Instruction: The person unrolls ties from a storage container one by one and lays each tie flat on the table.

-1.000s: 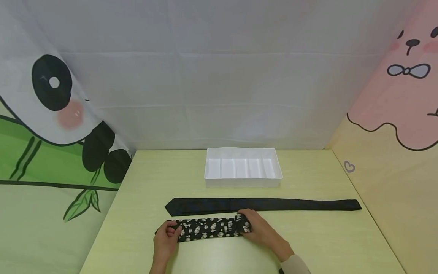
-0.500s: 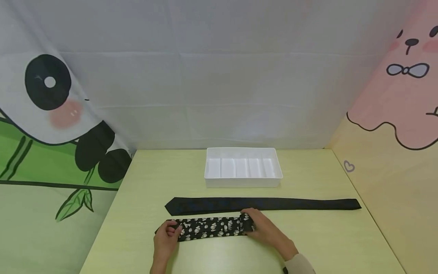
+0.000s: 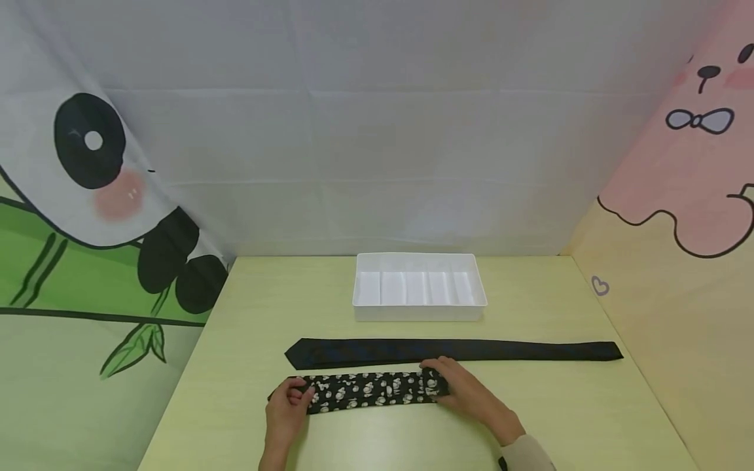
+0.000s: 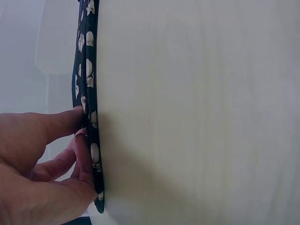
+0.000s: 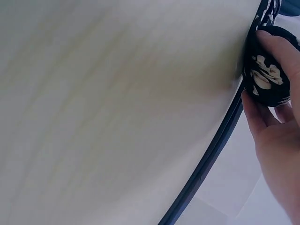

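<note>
A black necktie point(image 3: 359, 392) with a pale print lies across the near part of the table. Its right end is a compact roll point(image 5: 267, 75), thick and rounded in the right wrist view. My right hand point(image 3: 471, 397) grips this roll between thumb and fingers. At the other end, my left hand point(image 3: 285, 415) holds the tie with curled fingers; the left wrist view has the thumb and fingertips against the cloth point(image 4: 89, 70). Just beyond lies a plain dark necktie point(image 3: 501, 350), stretched out flat, its wide pointed tip to the left.
A white plastic box point(image 3: 419, 313) with ridges dividing its floor stands farther back on the pale table point(image 3: 283, 288). A white cloth wall point(image 3: 377, 163) rises behind the table. Printed cartoon panels flank it on both sides.
My right hand has slid to the right with the roll, and the flat stretch of printed necktie between my hands has grown longer. My left hand stays in place.
</note>
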The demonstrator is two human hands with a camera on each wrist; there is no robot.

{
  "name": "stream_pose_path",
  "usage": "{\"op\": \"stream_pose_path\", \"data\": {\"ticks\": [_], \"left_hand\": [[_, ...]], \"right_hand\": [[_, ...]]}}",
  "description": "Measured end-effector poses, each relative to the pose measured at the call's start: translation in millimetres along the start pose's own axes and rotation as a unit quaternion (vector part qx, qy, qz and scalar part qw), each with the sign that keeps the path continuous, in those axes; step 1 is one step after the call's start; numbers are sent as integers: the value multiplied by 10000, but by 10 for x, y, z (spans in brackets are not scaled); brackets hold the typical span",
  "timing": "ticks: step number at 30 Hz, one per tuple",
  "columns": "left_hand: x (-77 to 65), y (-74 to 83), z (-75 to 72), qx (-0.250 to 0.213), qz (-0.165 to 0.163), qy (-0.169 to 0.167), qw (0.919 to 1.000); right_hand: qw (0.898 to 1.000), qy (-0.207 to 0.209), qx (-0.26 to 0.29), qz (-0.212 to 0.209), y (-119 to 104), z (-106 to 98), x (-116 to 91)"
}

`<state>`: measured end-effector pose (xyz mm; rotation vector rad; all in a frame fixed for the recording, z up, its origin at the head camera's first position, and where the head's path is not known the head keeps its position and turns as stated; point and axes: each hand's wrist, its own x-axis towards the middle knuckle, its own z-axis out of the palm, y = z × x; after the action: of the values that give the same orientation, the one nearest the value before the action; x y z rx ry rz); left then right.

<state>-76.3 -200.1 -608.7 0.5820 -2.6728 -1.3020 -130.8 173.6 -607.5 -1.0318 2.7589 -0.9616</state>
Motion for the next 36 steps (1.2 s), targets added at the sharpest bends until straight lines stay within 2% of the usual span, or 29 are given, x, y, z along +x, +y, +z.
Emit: {"op": "stream_pose_path", "data": {"ticks": [7,15,26,36], "left_hand": [[3,3,7,9,23,-10,10000],[8,2,9,11,-37,-3,10000],[17,-8,4,-2,76,-26,10000],[21,-32,10,80,29,-13,10000]], "right_hand": [[9999,-52,-152,-22,59,-77,-57],[9983,147,-394,-399,105,-138,-97],[9949,447,-478,-761,219,-172,-196],[9946,433,-561,-763,295,-219,-271]]}}
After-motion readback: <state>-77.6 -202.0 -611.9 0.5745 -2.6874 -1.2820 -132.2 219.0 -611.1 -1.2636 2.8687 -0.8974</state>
